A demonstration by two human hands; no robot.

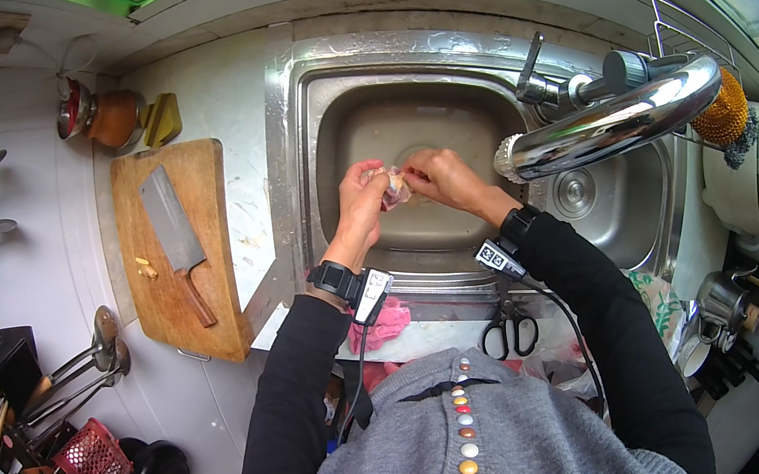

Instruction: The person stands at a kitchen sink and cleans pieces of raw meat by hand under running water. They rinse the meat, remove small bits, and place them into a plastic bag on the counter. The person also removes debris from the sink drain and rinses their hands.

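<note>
Over the large basin of the stainless steel sink (358, 115), my left hand (362, 202) holds a small piece of raw meat (396, 190), pinkish with pale yellow parts. My right hand (444, 180) has its fingertips closed on the right side of the same piece. Cloudy water seems to stand in the basin below both hands. On the wooden cutting board (208, 191) to the left lie a cleaver (172, 216) and small pieces that look like ginger (147, 269).
The chrome faucet (619, 126) arches over the divider and the small basin (607, 212) at right. Black-handled scissors (510, 328) and a pink cloth (381, 324) lie at the near counter edge. A yellow sponge (161, 119) stands behind the board. Utensils crowd the far left.
</note>
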